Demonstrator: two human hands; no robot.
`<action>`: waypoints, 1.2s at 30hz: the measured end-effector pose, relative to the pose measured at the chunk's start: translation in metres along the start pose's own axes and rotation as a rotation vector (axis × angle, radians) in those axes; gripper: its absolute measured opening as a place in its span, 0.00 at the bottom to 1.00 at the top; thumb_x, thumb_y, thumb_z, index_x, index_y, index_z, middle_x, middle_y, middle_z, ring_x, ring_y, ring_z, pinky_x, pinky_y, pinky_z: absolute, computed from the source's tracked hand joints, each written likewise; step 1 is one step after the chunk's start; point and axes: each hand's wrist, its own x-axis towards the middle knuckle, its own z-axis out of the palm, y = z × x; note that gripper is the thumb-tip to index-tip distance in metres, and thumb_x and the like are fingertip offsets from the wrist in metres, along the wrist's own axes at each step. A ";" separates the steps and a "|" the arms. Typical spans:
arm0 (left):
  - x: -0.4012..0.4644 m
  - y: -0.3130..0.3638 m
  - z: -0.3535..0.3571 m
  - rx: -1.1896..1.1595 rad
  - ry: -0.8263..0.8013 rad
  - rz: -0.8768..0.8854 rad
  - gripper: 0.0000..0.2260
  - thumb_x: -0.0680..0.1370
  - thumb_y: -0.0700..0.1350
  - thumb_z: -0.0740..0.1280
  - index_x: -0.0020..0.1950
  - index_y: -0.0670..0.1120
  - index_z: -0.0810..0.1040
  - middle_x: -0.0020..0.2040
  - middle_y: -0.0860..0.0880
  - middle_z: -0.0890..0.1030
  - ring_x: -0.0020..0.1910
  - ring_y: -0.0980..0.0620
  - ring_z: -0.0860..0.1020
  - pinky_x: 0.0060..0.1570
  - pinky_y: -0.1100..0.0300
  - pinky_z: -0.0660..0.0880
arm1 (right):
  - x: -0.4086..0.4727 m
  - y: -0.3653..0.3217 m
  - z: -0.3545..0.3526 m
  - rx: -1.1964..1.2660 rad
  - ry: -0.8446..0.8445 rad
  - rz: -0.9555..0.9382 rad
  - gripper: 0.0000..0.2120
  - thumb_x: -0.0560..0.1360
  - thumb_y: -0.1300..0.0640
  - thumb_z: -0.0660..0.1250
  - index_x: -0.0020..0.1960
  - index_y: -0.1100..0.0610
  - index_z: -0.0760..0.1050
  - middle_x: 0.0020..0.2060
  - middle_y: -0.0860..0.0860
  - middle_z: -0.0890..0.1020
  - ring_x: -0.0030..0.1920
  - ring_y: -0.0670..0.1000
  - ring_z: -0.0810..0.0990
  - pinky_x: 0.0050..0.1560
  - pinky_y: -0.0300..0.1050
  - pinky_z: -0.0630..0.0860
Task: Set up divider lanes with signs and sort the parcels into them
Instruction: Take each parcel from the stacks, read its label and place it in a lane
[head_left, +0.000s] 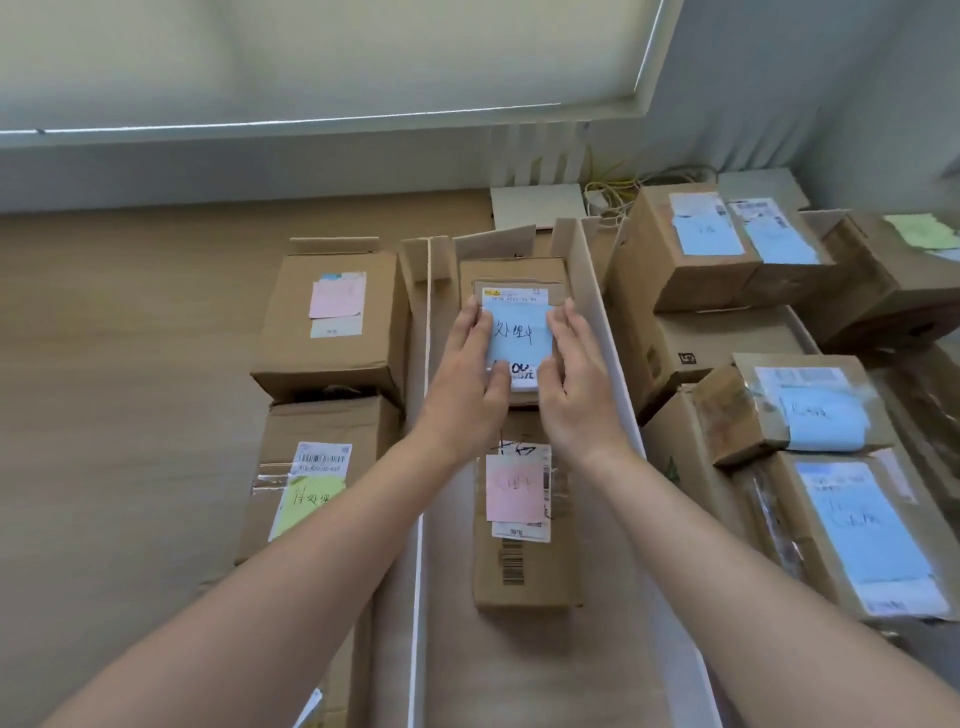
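Both hands reach forward over the middle lane and meet on one small brown cardboard parcel with a blue handwritten note (514, 332). The left hand (470, 374) lies along the parcel's left edge with fingers nearly straight and the thumb laid across the lower part of the blue note; the right hand (576, 379) mirrors it on the right edge, fingers extended along the side and thumb pressing near the note's bottom corner. Neither hand is closed round the parcel; whether it is lifted or resting on the floor cannot be told.

This parcel sits at the far end of the lane formed by two long white divider boards standing on edge, the left board (420, 519) and the right board (613, 353). Nearer the camera in the same lane lies one longer brown carton with a pink note (519, 525).

Left of the lane, two brown boxes are plainly seen: the far one with a pink note (332, 322), the near one with a yellow-green note (311, 488). A third item below them is cut off by the frame edge.

Right of the lane, at least five brown boxes with pale blue notes are stacked and overlapping (810, 415), so an exact count is uncertain. One box at the far right carries a green note (919, 234), partly out of frame. The handwriting on most notes is too blurred to read.
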 end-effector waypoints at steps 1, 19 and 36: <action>0.011 -0.001 0.004 0.003 0.008 -0.012 0.27 0.85 0.41 0.60 0.83 0.43 0.56 0.84 0.54 0.50 0.82 0.60 0.48 0.72 0.76 0.49 | 0.012 0.005 0.000 0.003 -0.007 -0.001 0.24 0.86 0.60 0.55 0.81 0.57 0.61 0.82 0.48 0.57 0.81 0.45 0.53 0.79 0.49 0.60; 0.129 -0.054 0.030 0.000 0.061 -0.116 0.26 0.85 0.43 0.62 0.82 0.43 0.60 0.84 0.51 0.54 0.82 0.56 0.51 0.74 0.73 0.54 | 0.131 0.053 0.043 -0.007 -0.082 0.014 0.21 0.86 0.59 0.56 0.79 0.57 0.65 0.82 0.51 0.55 0.81 0.49 0.52 0.55 0.13 0.55; 0.065 -0.018 -0.053 0.286 0.012 -0.099 0.26 0.85 0.49 0.62 0.81 0.44 0.62 0.82 0.45 0.61 0.81 0.47 0.59 0.79 0.51 0.58 | 0.073 -0.034 0.038 -0.430 -0.181 -0.101 0.28 0.85 0.43 0.52 0.82 0.52 0.59 0.82 0.54 0.56 0.82 0.59 0.54 0.80 0.58 0.55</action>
